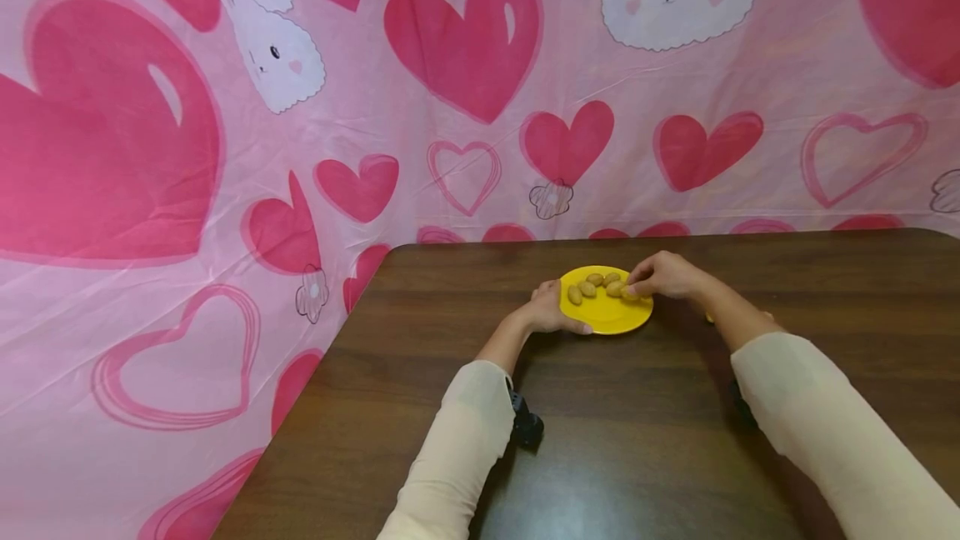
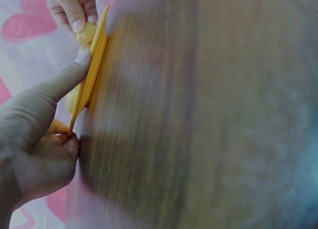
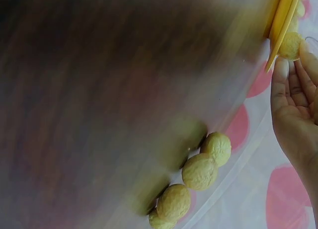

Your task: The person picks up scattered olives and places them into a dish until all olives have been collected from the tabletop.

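A yellow plate (image 1: 609,321) stands on the brown table, with several small oval yellow-brown balls (image 1: 588,289) along its far side. At its left edge my left hand (image 1: 549,311) grips the rim; the left wrist view shows the thumb on the upper side and fingers below. Over the plate's right side, my right hand (image 1: 667,275) pinches one wrinkled yellow-brown ball (image 3: 290,46) between thumb and fingers. That ball is close to the rim; whether it touches the plate I cannot tell. What kind of food the balls are is unclear.
Several more such balls (image 3: 199,172) lie in a row on the table (image 1: 600,440), mostly hidden by my right forearm in the head view. Behind the table's far edge hangs a pink cloth (image 1: 465,40) with hearts. A dark wrist camera (image 1: 527,426) sits on my left sleeve.
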A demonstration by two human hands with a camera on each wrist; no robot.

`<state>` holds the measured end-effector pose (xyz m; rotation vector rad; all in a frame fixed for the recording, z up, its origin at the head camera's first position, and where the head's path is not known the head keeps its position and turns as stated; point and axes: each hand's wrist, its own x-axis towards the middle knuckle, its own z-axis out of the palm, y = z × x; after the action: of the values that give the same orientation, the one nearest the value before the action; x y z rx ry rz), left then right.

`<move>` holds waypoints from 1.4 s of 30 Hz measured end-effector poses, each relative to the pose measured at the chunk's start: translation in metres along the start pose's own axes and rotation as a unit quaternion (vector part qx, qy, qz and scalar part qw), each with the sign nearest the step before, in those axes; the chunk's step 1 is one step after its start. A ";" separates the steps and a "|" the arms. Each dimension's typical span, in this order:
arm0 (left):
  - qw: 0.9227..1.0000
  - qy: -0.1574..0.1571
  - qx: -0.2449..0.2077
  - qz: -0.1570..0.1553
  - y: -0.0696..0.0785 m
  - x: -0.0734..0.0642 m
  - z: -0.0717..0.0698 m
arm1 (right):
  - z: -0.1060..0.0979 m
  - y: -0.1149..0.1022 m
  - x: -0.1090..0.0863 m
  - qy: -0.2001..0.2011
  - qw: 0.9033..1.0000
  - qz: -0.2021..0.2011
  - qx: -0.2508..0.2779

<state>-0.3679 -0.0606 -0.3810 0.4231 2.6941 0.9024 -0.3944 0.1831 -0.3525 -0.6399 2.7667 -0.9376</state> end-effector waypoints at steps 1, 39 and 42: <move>1.000 0.001 -0.002 0.000 0.000 0.000 0.000 | 0.001 0.000 0.001 -0.002 1.000 -0.002 -0.001; 1.000 0.005 0.004 -0.004 0.000 0.000 0.001 | 0.010 -0.003 0.006 -0.010 1.000 -0.002 -0.009; 1.000 0.003 0.003 -0.004 0.000 -0.001 0.000 | 0.010 -0.003 0.006 -0.011 1.000 -0.001 -0.008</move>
<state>-0.3671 -0.0605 -0.3811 0.4103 2.7021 0.8960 -0.3958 0.1730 -0.3583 -0.6504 2.7577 -0.9058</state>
